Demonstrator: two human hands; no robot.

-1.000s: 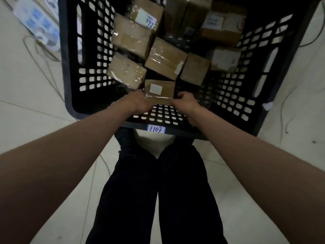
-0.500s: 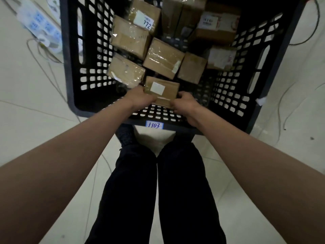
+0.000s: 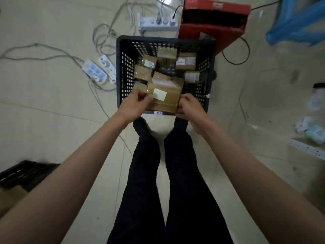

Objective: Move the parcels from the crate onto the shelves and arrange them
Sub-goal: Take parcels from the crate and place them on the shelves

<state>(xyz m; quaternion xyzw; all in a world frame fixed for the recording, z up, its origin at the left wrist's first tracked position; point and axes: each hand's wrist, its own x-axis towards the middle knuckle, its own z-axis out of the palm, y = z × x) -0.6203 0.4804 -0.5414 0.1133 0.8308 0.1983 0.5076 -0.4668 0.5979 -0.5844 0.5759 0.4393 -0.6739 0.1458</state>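
Barely begun: my left hand (image 3: 135, 103) and right hand (image 3: 189, 106) grip one parcel (image 3: 164, 97) above the crate (image 3: 121, 71); many remain inside.

The person wears dark trousers (image 3: 168, 182); both forearms (image 3: 73, 171) are bare, sleeveless.

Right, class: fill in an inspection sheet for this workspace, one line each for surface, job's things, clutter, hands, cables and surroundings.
Surface: pale tiled floor.
Job's things: black crate holding several brown parcels; one parcel with a white label is held at the crate's near edge.
Clutter: red box behind the crate; wrappers at right.
Hands: left hand and right hand grip the parcel's two ends.
Cables: power strips and loose cables left of and behind the crate.
Surroundings: blue plastic top right; shelves not clearly seen.
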